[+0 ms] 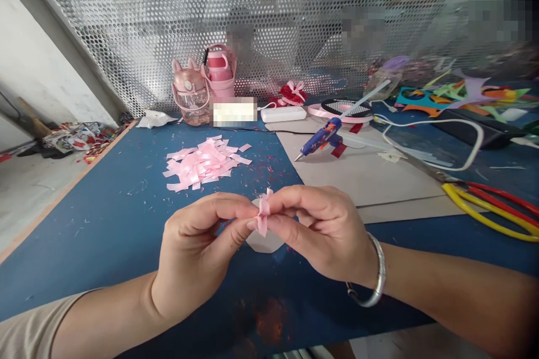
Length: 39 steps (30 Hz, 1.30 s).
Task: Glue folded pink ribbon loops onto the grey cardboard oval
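Between both hands, a short piece of pink ribbon (263, 212) is pinched and bunched at its middle. My left hand (197, 247) grips its left side with thumb and forefinger. From the other side, my right hand (322, 230) pinches the same ribbon; a silver bracelet (379, 272) circles that wrist. Below the ribbon, a pale grey rounded disc (265, 244) lies on the blue table, partly hidden by the fingers. A loose pile of cut pink ribbon pieces (202, 164) lies beyond my left hand.
A blue glue gun (319, 139) rests on grey board (379, 179). Yellow-and-red-handled scissors (484, 216) lie at the right. Pink bottles (191, 95), a white power strip (283, 114) and colourful scraps (458, 95) line the back, before a perforated metal panel (147, 28).
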{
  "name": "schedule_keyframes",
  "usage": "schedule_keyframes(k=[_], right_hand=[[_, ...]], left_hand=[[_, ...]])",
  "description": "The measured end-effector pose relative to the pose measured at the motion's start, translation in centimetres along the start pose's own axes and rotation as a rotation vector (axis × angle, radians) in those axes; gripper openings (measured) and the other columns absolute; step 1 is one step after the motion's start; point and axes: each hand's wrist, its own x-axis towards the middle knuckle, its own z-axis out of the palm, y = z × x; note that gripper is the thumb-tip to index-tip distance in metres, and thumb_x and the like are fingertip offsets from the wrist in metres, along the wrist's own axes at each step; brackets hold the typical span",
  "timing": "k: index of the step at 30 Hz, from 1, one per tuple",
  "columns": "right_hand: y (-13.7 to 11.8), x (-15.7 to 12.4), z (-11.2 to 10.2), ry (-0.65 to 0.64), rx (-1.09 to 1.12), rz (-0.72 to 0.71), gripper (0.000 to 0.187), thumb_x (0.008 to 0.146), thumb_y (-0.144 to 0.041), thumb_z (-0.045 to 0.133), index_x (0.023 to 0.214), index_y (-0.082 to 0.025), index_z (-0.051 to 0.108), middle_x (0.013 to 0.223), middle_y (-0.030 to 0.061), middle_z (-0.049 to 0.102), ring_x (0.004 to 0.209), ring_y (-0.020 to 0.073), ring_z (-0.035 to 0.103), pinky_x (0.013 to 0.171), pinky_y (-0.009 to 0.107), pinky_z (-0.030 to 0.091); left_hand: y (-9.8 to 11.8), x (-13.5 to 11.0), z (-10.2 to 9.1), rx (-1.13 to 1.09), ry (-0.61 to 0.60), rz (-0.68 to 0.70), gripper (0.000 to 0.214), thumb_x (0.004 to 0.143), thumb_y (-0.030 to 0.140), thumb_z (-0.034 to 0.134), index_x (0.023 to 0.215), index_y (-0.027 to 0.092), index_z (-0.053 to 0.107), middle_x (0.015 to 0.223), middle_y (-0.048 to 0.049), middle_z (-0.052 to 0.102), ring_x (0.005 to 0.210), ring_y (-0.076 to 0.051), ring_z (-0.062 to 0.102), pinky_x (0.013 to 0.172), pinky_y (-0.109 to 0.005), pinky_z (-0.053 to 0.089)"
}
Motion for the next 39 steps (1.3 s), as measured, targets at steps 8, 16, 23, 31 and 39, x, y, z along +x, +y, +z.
schedule_keyframes(k=[8, 16, 23, 31, 39], right_hand=[[0.16, 0.02, -0.07, -0.014, 0.042, 0.032, 0.005, 0.085, -0.012, 0.065, 0.083, -0.014, 0.069, 0.071, 0.0005, 0.073, 0.058, 0.0065, 0.064, 0.054, 0.013, 0.052], [0.52, 0.0, 0.37, 0.015, 0.196, 0.109, 0.007, 0.083, -0.01, 0.069, 0.081, -0.017, 0.07, 0.075, -0.0018, 0.073, 0.067, 0.005, 0.067, 0.062, 0.009, 0.053], [0.28, 0.07, 0.23, -0.001, 0.139, 0.148, 0.004, 0.085, -0.017, 0.067, 0.082, -0.016, 0.069, 0.072, -0.0014, 0.071, 0.061, 0.0046, 0.063, 0.059, 0.009, 0.051], [0.18, -0.28, 0.47, 0.021, 0.091, 0.205, 0.007, 0.084, -0.021, 0.068, 0.08, -0.015, 0.069, 0.067, -0.0007, 0.07, 0.054, 0.005, 0.059, 0.05, 0.012, 0.048], [0.07, -0.09, -0.39, -0.009, -0.201, -0.082, 0.007, 0.082, -0.009, 0.068, 0.082, -0.017, 0.068, 0.078, 0.0, 0.077, 0.067, 0.008, 0.071, 0.064, 0.013, 0.054]], left_hand=[[-0.21, 0.07, -0.11, 0.038, -0.033, 0.029, 0.026, 0.084, 0.007, 0.071, 0.099, 0.028, 0.073, 0.092, 0.0046, 0.075, 0.083, -0.008, 0.067, 0.078, -0.016, 0.054], [-0.49, 0.41, -0.18, -0.03, -0.022, -0.016, 0.019, 0.085, 0.01, 0.071, 0.092, 0.028, 0.073, 0.087, 0.0039, 0.071, 0.081, -0.008, 0.065, 0.074, -0.017, 0.053], [-0.32, 0.55, -0.24, 0.037, -0.034, 0.062, 0.019, 0.084, 0.008, 0.071, 0.093, 0.025, 0.073, 0.087, 0.0019, 0.072, 0.08, -0.009, 0.065, 0.074, -0.018, 0.052], [0.03, 0.04, 0.2, 0.014, 0.016, -0.112, 0.009, 0.087, 0.015, 0.07, 0.085, 0.024, 0.07, 0.079, 0.0025, 0.069, 0.071, -0.009, 0.061, 0.064, -0.019, 0.05], [0.08, 0.71, -0.25, 0.065, -0.065, -0.012, 0.015, 0.083, 0.01, 0.071, 0.088, 0.024, 0.073, 0.081, 0.001, 0.075, 0.072, -0.011, 0.067, 0.065, -0.02, 0.054]])
